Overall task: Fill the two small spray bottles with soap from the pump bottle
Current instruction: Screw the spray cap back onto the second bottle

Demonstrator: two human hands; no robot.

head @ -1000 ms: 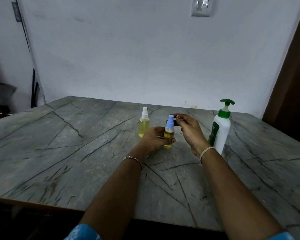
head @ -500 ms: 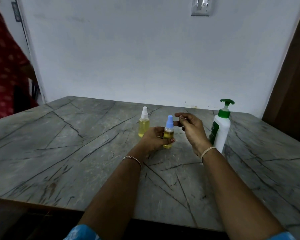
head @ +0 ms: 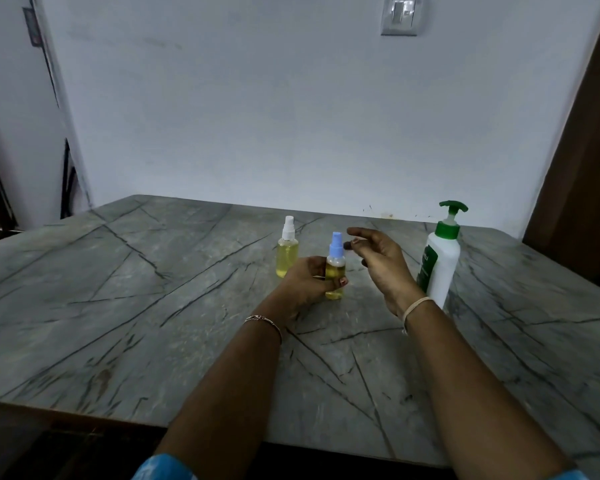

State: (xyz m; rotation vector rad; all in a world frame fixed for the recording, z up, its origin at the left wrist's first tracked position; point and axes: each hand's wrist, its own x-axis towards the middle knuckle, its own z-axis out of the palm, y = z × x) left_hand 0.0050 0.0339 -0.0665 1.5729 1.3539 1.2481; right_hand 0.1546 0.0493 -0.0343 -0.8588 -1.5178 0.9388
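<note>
Two small clear spray bottles with yellow liquid stand on the grey marble table. The one with the blue spray top is upright in the middle, and my left hand is wrapped around its body. The one with the white spray top stands just behind and to the left, untouched. My right hand hovers to the right of the blue top, fingers loosely spread, holding nothing. The white pump bottle with a green pump stands upright to the right of my right hand.
A pale wall rises behind the table with a light switch high up. A dark wooden door or panel stands at the right. The table's near edge runs across the bottom of the view.
My right hand has let go of the blue spray top and drawn back to the right, opening its fingers. A person in red passed at the left and is gone now.
</note>
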